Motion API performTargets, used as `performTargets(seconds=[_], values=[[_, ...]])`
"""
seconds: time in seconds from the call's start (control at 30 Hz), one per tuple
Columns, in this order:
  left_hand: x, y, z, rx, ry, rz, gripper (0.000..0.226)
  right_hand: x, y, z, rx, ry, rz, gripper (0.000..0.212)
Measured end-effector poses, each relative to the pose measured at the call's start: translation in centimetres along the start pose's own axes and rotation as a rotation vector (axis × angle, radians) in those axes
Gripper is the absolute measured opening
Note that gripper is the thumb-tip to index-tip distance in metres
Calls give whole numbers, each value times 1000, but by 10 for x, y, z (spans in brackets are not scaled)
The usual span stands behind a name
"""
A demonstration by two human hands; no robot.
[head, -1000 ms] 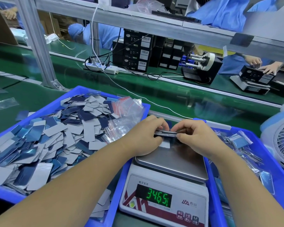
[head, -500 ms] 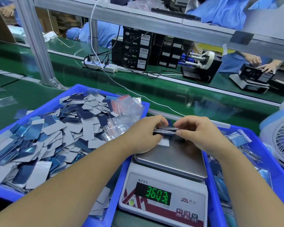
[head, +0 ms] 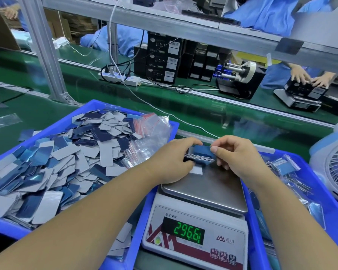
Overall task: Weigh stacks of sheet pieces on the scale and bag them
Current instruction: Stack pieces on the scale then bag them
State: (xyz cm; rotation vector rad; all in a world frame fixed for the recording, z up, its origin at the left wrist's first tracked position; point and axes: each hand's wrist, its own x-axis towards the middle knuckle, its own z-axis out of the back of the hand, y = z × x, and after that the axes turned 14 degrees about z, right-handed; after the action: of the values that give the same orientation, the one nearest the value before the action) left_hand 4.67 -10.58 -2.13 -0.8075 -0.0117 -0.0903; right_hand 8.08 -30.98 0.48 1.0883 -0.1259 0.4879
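Observation:
A thin stack of blue-and-grey sheet pieces (head: 200, 153) is held just above the far edge of the scale's steel pan (head: 205, 190). My left hand (head: 172, 162) grips the stack's left end and my right hand (head: 236, 156) pinches its right end. One grey piece (head: 196, 170) lies on the pan under the stack. The white scale (head: 195, 238) reads 296.6 in green digits. A blue tray (head: 90, 108) on the left holds several loose pieces (head: 66, 160) and a heap of clear zip bags (head: 150, 133).
A blue tray (head: 320, 193) on the right holds filled bags (head: 285, 166). A white fan (head: 336, 168) stands at the right edge. Beyond the trays run a green conveyor (head: 213, 115), a power strip (head: 119, 76), black boxes (head: 162, 61), a label dispenser (head: 236, 75) and another person's hands (head: 308, 76).
The stack has tipped so its blue top face shows, and both hands have lifted it slightly. The scale reading has dropped from 346.5 through 360.3 to 296.6.

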Motion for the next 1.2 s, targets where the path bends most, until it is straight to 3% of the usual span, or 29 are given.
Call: performTargets(seconds=[0.23,0.37,0.6,0.73,0.9,1.07,1.2], values=[[-2,-2,0,-34,2,-19,64,2,2,-14,118,-169,-76,12],[-3,-2,2,-40,7,-35,66,6,3,-16,260,-271,-191,17],[-3,-5,1,32,-17,-50,43,4,2,-17,103,-70,-231,27],[-3,-5,1,-15,-54,-29,27,0,7,-19,-57,10,-205,19],[-3,-7,0,45,-78,-31,18,-2,20,-3,-305,-92,62,21],[-3,-11,1,57,-76,8,18,-11,32,-2,-402,297,268,19],[0,-6,6,-3,-121,60,29,-12,28,-2,-429,339,263,19]])
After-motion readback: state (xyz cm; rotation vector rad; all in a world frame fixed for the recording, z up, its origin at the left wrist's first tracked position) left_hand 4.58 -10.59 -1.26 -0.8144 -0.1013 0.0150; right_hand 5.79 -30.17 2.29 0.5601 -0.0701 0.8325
